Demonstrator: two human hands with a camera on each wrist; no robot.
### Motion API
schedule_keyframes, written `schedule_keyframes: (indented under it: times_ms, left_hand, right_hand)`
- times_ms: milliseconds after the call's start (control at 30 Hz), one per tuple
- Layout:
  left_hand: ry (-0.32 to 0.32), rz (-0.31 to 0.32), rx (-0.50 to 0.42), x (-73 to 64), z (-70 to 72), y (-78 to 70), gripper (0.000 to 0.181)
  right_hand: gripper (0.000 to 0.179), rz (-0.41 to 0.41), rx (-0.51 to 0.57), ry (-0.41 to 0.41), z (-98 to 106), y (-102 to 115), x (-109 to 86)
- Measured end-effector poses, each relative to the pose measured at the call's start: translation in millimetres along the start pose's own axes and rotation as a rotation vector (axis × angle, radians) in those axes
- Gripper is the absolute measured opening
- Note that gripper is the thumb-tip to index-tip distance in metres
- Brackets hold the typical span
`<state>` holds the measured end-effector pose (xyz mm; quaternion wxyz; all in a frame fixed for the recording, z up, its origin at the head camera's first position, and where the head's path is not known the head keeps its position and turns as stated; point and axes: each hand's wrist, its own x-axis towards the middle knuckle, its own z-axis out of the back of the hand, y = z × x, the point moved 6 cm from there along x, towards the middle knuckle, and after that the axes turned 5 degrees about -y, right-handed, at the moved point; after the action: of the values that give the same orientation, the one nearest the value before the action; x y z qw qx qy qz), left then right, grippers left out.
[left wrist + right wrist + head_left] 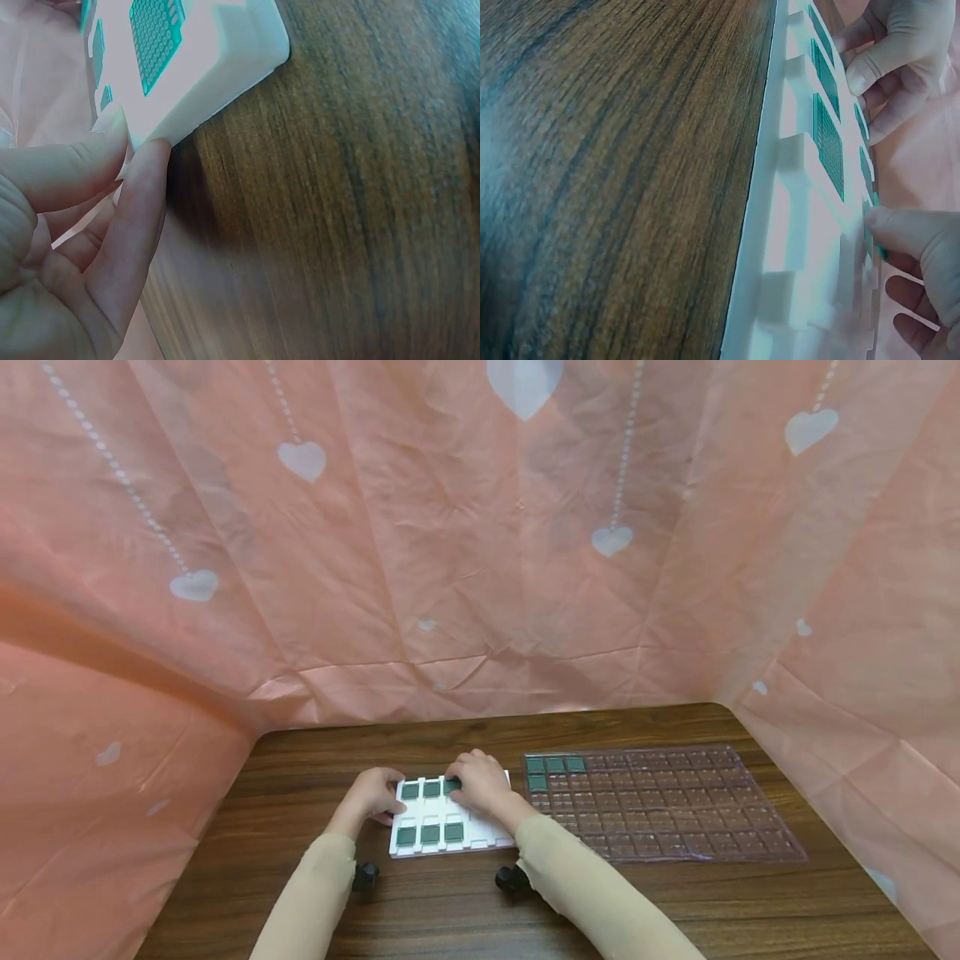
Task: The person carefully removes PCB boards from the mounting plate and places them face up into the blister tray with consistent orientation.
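Note:
A white foam-like tray (480, 825) with slots lies in front of me, bearing several green square chips (430, 834) in two rows. At its left end my left hand (370, 795) pinches the edge; the left wrist view shows thumb on top and index finger along the side (180, 124). My right hand (480, 782) reaches over the tray's back row. Between its thumb and fingers is a green chip (883, 253) at the third slot, partly hidden by the hand.
To the right lies a clear plastic tray (660, 810) with many square pockets; several green chips (554, 765) fill its back left corner. Black wrist-worn devices (366, 877) hang near the table's front. A pink curtain (480, 610) surrounds the wooden table (435, 910).

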<state>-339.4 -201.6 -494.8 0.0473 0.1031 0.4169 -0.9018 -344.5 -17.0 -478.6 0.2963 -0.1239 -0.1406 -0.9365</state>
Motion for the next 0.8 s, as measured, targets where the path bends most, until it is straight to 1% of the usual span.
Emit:
schedule_keyframes:
  times_ms: [100,233,500,800]
  left_hand:
    - [0.002,-0.002,0.0,-0.3,-0.1,-0.1,0.059]
    - [0.002,-0.001,-0.002,-0.2,-0.2,0.2,0.058]
    - [-0.001,0.009,0.0,1.1,0.4,1.2,0.058]
    - [0.002,0.009,0.0,1.6,-0.6,1.8,0.058]
  right_hand:
    - [0.028,0.007,0.023,-0.03,2.4,0.0,-0.7]
    - [0.029,0.015,0.057,-0.049,7.0,0.8,-1.7]
    - [0.032,0.063,0.093,-0.095,19.8,5.2,-4.1]
    - [0.03,0.105,0.133,-0.142,30.7,9.4,-9.7]
